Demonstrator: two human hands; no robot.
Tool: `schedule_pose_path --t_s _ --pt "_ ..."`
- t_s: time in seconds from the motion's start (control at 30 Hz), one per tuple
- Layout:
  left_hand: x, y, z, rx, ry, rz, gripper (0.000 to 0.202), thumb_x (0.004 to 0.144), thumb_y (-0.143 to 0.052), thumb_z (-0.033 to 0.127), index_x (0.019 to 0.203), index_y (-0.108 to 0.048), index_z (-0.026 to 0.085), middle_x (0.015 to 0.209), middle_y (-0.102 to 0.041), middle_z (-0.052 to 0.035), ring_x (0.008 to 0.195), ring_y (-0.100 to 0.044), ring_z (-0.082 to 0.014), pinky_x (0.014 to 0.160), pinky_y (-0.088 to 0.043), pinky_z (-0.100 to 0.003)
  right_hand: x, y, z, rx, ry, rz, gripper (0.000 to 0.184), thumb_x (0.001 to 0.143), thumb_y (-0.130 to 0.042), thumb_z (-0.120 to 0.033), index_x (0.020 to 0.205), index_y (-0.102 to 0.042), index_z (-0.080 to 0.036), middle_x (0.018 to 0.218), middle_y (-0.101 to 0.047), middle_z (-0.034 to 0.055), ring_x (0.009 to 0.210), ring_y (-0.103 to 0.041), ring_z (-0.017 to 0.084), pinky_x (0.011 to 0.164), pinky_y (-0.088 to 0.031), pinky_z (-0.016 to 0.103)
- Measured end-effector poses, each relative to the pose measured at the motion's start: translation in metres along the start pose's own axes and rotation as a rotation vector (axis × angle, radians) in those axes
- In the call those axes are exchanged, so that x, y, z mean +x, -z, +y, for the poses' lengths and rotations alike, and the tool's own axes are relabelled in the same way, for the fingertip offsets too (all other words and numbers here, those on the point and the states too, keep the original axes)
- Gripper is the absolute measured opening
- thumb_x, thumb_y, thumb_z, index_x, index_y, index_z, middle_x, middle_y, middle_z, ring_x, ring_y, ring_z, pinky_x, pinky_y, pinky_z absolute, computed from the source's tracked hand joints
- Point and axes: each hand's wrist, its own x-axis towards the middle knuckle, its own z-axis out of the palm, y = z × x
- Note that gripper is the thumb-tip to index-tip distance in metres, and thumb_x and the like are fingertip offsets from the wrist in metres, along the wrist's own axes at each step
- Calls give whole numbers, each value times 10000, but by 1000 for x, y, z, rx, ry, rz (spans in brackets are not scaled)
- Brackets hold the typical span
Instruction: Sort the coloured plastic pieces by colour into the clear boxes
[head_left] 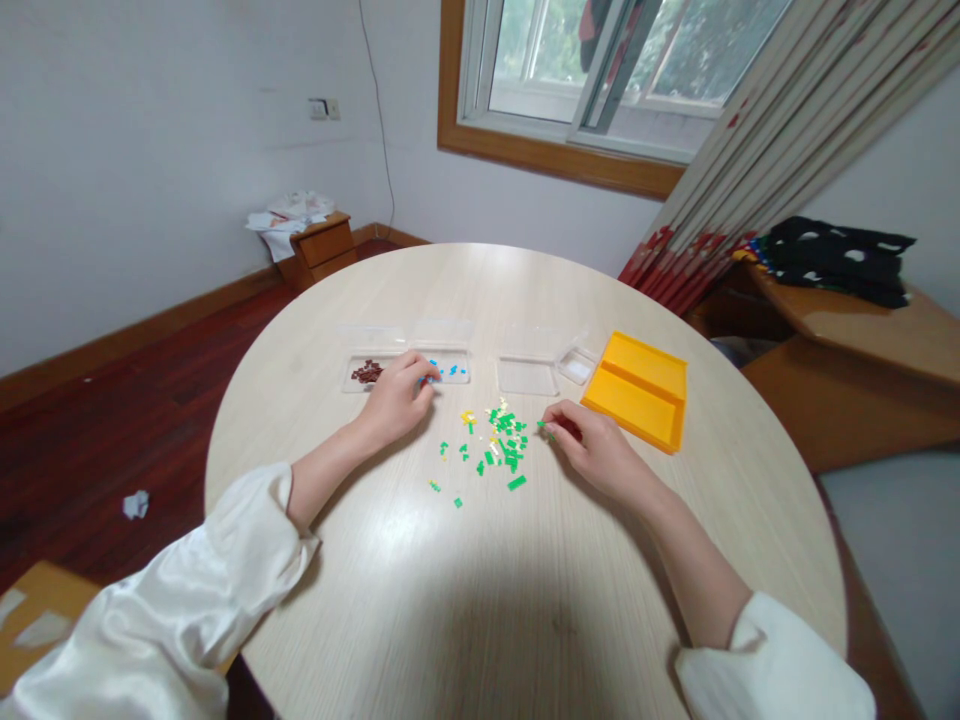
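A scatter of small green, yellow and white bricks lies mid-table. My left hand rests by a clear box of blue bricks, fingers pinched on a blue piece at the box's edge. Left of it a second clear box holds dark red bricks. My right hand sits right of the scatter, fingers closed on a small green brick.
Two more clear boxes and a yellow tray stand at the back right of the round wooden table. A side table with dark cloth stands to the right, a small cabinet by the wall.
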Motion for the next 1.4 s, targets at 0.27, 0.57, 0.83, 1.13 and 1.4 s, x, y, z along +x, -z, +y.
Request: schedule_pose_path --t_s 0.27,0.57,0.83,1.13,1.4 --pt "-6 -16 22 -410 153 -107 170 721 -466 78 765 -618 139 687 -591 -12 607 -516 -101 595 -440 -242 3 -15 -7 188 -17 160 115 831 -469 -270 785 -541 -194 697 -592 15 629 -540 145 609 -423 259" --pt "-23 -33 53 -706 106 -283 175 773 -619 251 872 -669 114 793 -680 -69 686 -594 -117 660 -487 -243 -1 -37 -33 325 24 62 101 829 -479 -243 802 -563 -194 713 -614 4 635 -549 127 609 -439 245" --pt "-22 -26 52 -603 18 -235 104 785 -609 213 813 -676 139 804 -688 -68 730 -614 -131 709 -496 -259 -2 -40 -33 399 2 61 100 824 -500 -246 817 -586 -193 720 -622 -1 647 -560 123 616 -456 247" --pt "-22 -31 50 -914 253 -268 176 715 -692 273 756 -631 112 743 -673 -63 678 -624 -126 707 -519 -287 -1 -41 -28 419 5 132 154 806 -542 -235 893 -663 -198 891 -670 57 842 -616 170 770 -480 310" --pt "-22 -32 51 -1010 278 -271 225 658 -744 298 665 -614 114 779 -681 -79 709 -625 -136 681 -514 -285 -2 -37 -31 469 17 199 113 783 -583 -237 815 -688 -208 841 -682 51 819 -627 175 755 -502 320"
